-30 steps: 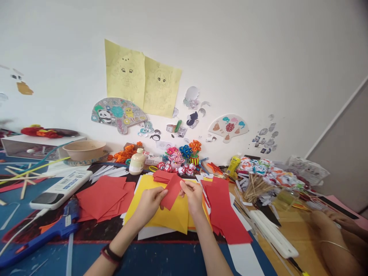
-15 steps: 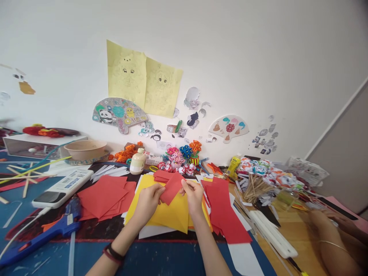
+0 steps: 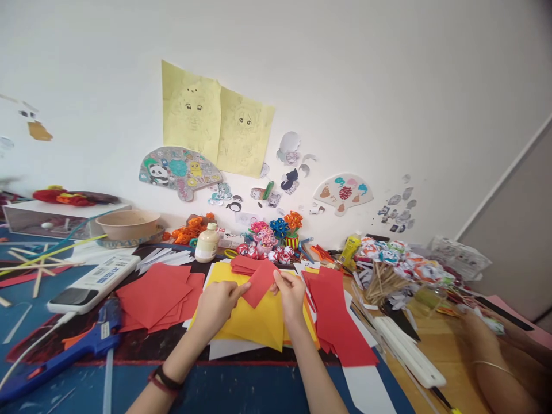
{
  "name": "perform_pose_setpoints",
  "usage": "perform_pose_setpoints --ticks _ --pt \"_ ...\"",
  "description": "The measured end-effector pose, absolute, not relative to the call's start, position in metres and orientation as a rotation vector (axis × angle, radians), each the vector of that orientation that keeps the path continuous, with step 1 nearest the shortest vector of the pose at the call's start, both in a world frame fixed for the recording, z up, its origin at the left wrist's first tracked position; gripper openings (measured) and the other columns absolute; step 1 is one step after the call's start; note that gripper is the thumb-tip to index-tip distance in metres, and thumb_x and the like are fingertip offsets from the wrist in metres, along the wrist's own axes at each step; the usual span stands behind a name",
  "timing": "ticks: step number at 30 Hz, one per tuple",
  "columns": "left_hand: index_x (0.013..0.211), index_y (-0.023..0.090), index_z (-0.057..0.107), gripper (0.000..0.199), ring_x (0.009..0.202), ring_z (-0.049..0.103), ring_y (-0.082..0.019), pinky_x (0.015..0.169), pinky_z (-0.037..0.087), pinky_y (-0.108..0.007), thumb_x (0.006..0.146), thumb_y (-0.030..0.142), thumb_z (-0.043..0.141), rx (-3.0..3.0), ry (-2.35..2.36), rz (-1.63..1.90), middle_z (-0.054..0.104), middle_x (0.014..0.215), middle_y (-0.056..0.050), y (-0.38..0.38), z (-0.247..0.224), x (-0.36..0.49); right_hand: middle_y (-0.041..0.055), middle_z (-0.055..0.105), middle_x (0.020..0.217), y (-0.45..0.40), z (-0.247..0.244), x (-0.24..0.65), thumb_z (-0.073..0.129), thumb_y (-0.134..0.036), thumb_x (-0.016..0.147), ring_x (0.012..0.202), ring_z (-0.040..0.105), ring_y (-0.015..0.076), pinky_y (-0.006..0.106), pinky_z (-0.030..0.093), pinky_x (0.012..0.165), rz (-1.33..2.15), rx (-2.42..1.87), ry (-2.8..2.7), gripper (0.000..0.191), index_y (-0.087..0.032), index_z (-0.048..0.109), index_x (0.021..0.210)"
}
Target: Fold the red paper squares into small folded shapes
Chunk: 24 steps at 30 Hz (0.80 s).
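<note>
Between my hands is a small folded piece of red paper point(image 3: 261, 283), tilted over a yellow paper stack point(image 3: 254, 328). My right hand point(image 3: 290, 290) pinches its right corner between thumb and fingers. At the left edge, my left hand point(image 3: 221, 303) has its index finger stretched along the paper, the other fingers curled; the thumb is mostly hidden. Just behind lie more small red papers point(image 3: 244, 264). Square red sheets point(image 3: 155, 296) are piled to the left, and longer red sheets point(image 3: 334, 310) lie on the right.
A blue glue gun point(image 3: 92, 339) and a white power strip point(image 3: 97, 284) are at left. A glue bottle point(image 3: 207, 244) stands behind the papers. To the right lie wooden sticks point(image 3: 379, 282) and a white bar-shaped device point(image 3: 409, 351). Another person's arm point(image 3: 495, 351) is at far right.
My left index finger has straightened along the paper's edge from a bent pinch. My right hand keeps its hold. The other person's hand at far right has moved slightly.
</note>
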<state>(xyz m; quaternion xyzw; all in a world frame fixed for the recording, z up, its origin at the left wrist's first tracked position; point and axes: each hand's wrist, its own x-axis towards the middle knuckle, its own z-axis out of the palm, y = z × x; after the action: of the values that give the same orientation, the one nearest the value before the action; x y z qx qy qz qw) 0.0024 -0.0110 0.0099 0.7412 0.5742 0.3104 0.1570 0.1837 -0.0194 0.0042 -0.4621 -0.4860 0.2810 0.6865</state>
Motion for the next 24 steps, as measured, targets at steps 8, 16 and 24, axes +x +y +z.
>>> perform_pose_setpoints --ticks 8,16,24 --pt "0.085 0.02 0.063 0.038 0.073 0.057 -0.018 0.062 0.036 -0.024 0.089 0.044 0.035 2.071 1.253 1.185 0.068 0.083 -0.004 -0.01 0.016 0.004 0.002 0.059 0.048 -0.016 -0.001 0.176 0.064 -0.041 0.076 0.046 0.054 0.0152 0.026 0.043 0.049 0.864 -0.983 -1.219 0.03 -0.014 0.064 0.062" --pt "0.065 0.017 0.056 0.027 0.061 0.05 -0.014 0.059 0.033 -0.023 0.082 0.03 0.04 2.058 1.155 1.13 0.059 0.062 0.0 -0.014 0.01 0.014 0.004 0.067 0.074 -0.014 -0.005 0.169 0.068 -0.039 0.072 0.067 0.061 0.0172 0.024 0.047 0.057 0.947 -0.962 -1.343 0.024 -0.016 0.068 0.078" --pt "0.053 0.018 0.045 0.022 0.053 0.041 -0.011 0.054 0.027 -0.023 0.073 0.023 0.04 2.069 1.145 1.08 0.045 0.053 0.003 -0.018 0.005 0.022 0.0031 0.064 0.066 -0.013 -0.005 0.187 0.073 -0.038 0.067 0.063 0.057 0.0171 0.026 0.044 0.06 0.734 -1.021 -1.125 0.024 -0.015 0.066 0.068"
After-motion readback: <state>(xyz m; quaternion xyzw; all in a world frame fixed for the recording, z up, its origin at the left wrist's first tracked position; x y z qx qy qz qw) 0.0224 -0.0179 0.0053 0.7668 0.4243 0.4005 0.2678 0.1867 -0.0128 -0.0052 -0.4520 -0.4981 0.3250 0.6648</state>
